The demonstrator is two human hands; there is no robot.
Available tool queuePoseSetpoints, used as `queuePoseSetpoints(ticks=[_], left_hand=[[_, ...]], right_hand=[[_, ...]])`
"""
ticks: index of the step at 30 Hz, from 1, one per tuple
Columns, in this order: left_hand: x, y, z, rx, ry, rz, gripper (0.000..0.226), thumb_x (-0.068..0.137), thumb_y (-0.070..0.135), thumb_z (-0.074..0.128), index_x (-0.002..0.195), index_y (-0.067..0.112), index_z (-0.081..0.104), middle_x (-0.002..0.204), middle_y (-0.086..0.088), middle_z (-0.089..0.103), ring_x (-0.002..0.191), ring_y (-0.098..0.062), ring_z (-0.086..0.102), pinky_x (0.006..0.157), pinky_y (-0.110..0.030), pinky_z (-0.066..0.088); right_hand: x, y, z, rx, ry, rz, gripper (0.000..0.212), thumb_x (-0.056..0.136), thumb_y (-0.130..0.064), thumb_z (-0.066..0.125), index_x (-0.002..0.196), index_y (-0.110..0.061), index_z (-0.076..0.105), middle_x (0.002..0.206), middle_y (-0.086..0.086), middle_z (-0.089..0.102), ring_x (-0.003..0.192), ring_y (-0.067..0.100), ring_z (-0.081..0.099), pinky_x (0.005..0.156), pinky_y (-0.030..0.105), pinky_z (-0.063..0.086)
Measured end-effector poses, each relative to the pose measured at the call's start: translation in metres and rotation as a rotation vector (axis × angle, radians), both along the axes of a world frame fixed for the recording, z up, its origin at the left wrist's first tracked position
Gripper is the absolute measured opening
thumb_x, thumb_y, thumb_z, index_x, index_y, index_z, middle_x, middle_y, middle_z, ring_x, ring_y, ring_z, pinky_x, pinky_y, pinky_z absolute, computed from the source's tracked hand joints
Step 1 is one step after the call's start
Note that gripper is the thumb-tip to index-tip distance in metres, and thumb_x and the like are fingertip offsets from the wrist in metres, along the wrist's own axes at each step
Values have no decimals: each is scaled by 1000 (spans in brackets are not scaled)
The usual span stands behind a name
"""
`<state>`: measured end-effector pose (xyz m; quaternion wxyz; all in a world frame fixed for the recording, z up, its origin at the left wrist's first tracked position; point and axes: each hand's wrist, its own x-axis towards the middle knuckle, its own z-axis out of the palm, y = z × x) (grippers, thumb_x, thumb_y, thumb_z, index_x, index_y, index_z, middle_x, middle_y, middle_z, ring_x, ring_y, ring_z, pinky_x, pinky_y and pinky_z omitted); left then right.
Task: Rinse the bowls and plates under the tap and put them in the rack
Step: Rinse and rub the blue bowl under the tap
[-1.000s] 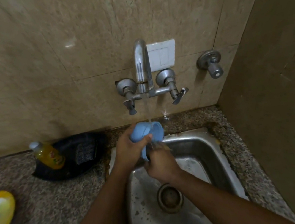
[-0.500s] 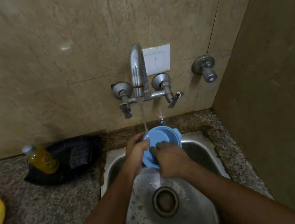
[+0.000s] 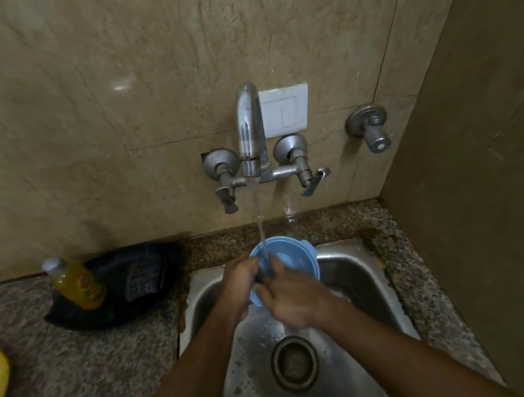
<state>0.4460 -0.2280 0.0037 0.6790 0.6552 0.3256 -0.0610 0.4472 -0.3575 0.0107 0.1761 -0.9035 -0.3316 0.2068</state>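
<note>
The yellow soap bottle (image 3: 78,285), far left, has an unreadable label. Over the sink (image 3: 359,272), the left hand (image 3: 241,283) grips the blue bowl (image 3: 294,257) under the tap (image 3: 249,130); right hand (image 3: 292,296) rubs inside, grip unclear.

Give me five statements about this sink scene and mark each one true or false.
1. Water runs from the chrome wall tap onto the round blue plastic bowl. True.
2. Only the right hand touches the bowl. False: the left hand holds it too.
3. The yellow dish-soap bottle stands inside the steel sink. False: it leans on a black tray on the counter.
4. A white switch plate is behind the tap. True.
5. The sink drain is covered by a plate. False: it is uncovered.
</note>
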Motion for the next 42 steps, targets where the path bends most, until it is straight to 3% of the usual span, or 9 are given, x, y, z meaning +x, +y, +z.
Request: queuePoseSetpoints(ticks=[9, 13, 16, 20, 24, 28, 33, 38, 42], left_hand=[[-5, -3, 10, 10, 22, 4, 26, 80, -4, 51, 101, -12, 63, 75, -20, 65, 68, -26, 60, 66, -33, 47], [-3, -5, 12, -60, -23, -27, 28, 69, 6, 60, 94, 5, 73, 77, -12, 73, 77, -29, 69, 77, -41, 57], [3, -4, 9, -46, -42, 3, 15, 73, -1, 55, 77, 3, 70, 60, -7, 69, 60, -21, 67, 61, -29, 56], [2, -5, 7, -67, 12, -22, 29, 64, 7, 59, 89, 8, 73, 89, -19, 73, 87, -38, 69, 89, -51, 55], [1, -8, 6, -48, 35, 38, 25, 78, 5, 57, 96, 8, 73, 87, -17, 72, 83, -35, 68, 87, -48, 55], [4, -8, 13, -55, -10, 5, 22, 72, 6, 59, 86, 11, 75, 84, -18, 73, 86, -39, 70, 86, -51, 56], [-2, -5, 19, -105, -85, -47, 29, 67, 15, 51, 92, 9, 64, 80, -8, 64, 76, -27, 60, 74, -35, 49], [4, 0, 20, -81, -106, -10, 32, 64, -2, 52, 86, 0, 74, 85, -31, 68, 77, -38, 66, 73, -44, 54], [6, -3, 21, -65, -180, -14, 33, 76, -10, 51, 93, 5, 75, 84, -21, 73, 76, -34, 71, 71, -38, 58]], right_hand=[[-15, -12, 2, -53, -48, 124, 97, 86, -82, 18, 158, -17, 9, 165, 1, 12, 151, 20, 15, 118, 40, 24], [-11, -14, -1, -82, -142, 50, 89, 93, -75, 25, 159, -18, 6, 166, 1, 9, 152, 24, 4, 121, 41, 13], [-13, -11, -4, -19, -88, 80, 87, 93, -73, 28, 158, -19, 8, 165, 1, 12, 151, 22, 16, 117, 41, 28], [-9, -16, -4, -75, -152, 23, 89, 92, -75, 25, 158, -19, 8, 166, -1, 10, 152, 23, 6, 121, 42, 17], [-9, -18, -1, -1, -174, 97, 78, 95, -65, 38, 156, -22, 17, 162, 1, 25, 146, 23, 28, 112, 39, 32], [-8, -16, -5, -97, -156, 9, 90, 93, -63, 42, 158, -17, -1, 166, 2, -1, 152, 27, 0, 119, 47, 16], [1, -17, 5, -31, -253, -1, 88, 87, -54, 56, 156, -17, 17, 158, 6, 30, 144, 26, 31, 116, 38, 29], [-2, -20, 5, 17, -211, 190, 80, 85, -33, 59, 155, -18, 22, 156, 5, 36, 136, 27, 43, 109, 42, 41], [7, -21, 6, -91, -286, 149, 92, 83, -33, 61, 158, -13, 12, 164, 10, 18, 149, 29, 20, 120, 44, 22]])
